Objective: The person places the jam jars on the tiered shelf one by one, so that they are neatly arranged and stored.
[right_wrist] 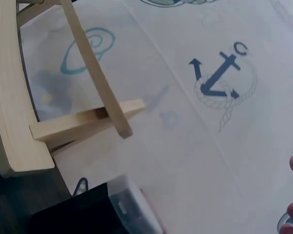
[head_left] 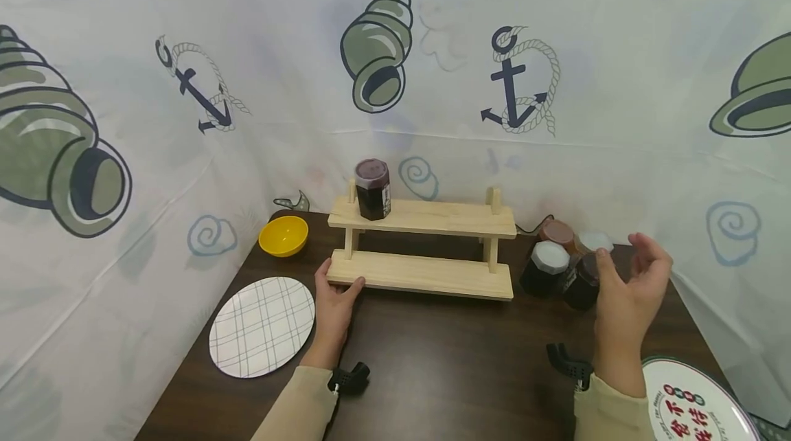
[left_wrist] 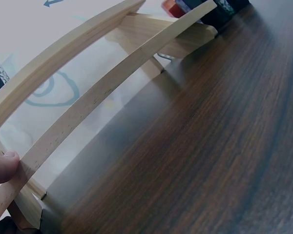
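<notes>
A two-tier wooden shelf rack (head_left: 420, 273) stands at the back of the dark table. My left hand (head_left: 334, 307) grips the left end of its lower board; in the left wrist view, the thumb (left_wrist: 4, 168) lies at the board's edge. One dark jar with a purplish lid (head_left: 373, 190) stands on the upper board, near its left end. Right of the rack is a cluster of several jars, among them a white-lidded dark jar (head_left: 545, 269) and a dark-lidded jar (head_left: 582, 283). Over the cluster's right side my right hand (head_left: 633, 297) is raised, fingers loosely bent around nothing.
A yellow bowl (head_left: 283, 235) sits at the back left, with a white checked oval plate or mat (head_left: 262, 328) in front of it. At the lower right lies a round plate with red lettering (head_left: 695, 403). Printed cloth (head_left: 445, 132) hangs behind and beside the table (head_left: 432, 365).
</notes>
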A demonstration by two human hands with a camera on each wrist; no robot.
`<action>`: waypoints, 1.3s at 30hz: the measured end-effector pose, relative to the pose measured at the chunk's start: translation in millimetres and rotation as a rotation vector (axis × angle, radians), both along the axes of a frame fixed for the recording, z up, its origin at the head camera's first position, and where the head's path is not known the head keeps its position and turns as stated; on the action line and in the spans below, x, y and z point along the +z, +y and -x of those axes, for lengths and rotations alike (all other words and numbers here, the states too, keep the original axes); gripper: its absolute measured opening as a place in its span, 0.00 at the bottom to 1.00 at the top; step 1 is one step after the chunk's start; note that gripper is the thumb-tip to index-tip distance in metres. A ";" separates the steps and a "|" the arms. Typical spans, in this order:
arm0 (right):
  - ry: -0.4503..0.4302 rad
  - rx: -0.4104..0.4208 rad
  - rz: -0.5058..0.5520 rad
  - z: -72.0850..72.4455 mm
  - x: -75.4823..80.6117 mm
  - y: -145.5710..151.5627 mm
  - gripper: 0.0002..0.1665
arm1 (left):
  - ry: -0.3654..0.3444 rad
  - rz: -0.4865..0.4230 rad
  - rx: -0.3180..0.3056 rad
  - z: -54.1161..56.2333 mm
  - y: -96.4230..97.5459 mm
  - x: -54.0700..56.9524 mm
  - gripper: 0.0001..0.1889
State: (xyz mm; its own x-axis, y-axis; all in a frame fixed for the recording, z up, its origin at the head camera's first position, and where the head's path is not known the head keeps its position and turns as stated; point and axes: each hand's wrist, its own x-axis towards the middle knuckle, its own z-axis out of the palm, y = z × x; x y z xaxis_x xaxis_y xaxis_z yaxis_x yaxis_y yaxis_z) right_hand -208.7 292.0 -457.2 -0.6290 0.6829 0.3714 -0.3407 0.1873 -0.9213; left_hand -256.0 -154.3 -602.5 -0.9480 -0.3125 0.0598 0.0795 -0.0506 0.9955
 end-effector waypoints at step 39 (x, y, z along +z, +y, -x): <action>-0.485 -0.007 0.143 30.7 -106.3 30.6 0.54 | -0.018 -0.038 -0.010 2.8 -0.3 0.8 0.51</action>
State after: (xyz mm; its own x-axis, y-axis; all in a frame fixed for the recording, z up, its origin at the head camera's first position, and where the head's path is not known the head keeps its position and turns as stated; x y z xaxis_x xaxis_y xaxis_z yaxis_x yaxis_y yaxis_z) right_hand -239.4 322.7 -563.5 -0.7012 0.7105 -0.0593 0.1333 0.0489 -0.9899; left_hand -258.8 -154.6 -601.6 -0.9518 -0.3050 0.0315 0.0613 -0.0889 0.9942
